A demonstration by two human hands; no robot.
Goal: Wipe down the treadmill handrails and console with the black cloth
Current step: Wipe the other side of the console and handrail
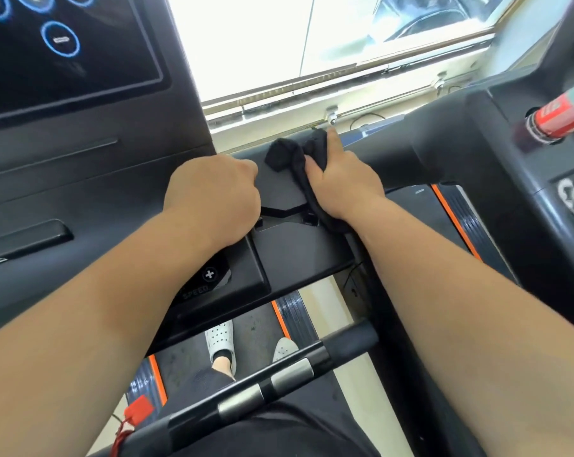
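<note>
Here, bunched, wrinkled black cloth (pixel 298 159) under right hand (pixel 343 179) on handrail (pixel 410 156).

Gym floor — treadmill console (pixel 64 44), belt (pixel 252 328), big window (pixel 262 37)

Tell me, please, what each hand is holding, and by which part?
The right hand clutches the black cloth around its middle against the console. Whether the fisted left hand holds anything cannot be told.

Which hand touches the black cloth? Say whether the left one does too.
Right hand touching: head view shows it pressing the black cloth. Left hand apart: bare panel shows between.
</note>
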